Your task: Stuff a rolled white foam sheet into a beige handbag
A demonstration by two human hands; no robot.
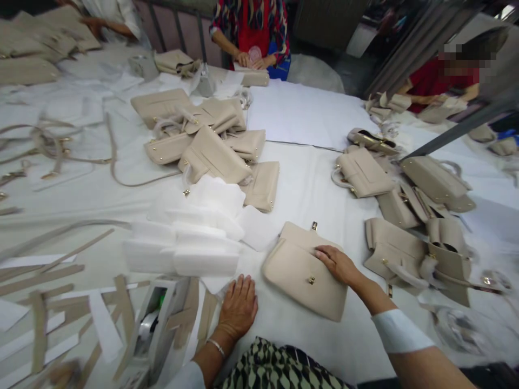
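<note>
1. a beige bag is laid flat on the white desk, just ahead of the person, slightly right of the body's midline.
2. its long axis is seen to run from upper left to lower right, with the flap edge and a small metal clasp near its middle and a second fitting at its far edge.
3. the right hand is rested on the bag's right half, palm down, fingers spread flat toward the left; nothing is gripped, the grip being open and pressed on the leather.
4. the left hand is laid flat on the desk, apart from the bag and to its left, open and holding nothing.
5. the bag therefore lies under the right hand and to the right of the left hand; the right hand is the nearer.
6. a stack of white foam sheets is found beyond the left hand, touching neither hand.
7. piles of like bags are spread farther off, and other people are seated at the far edge.
</note>
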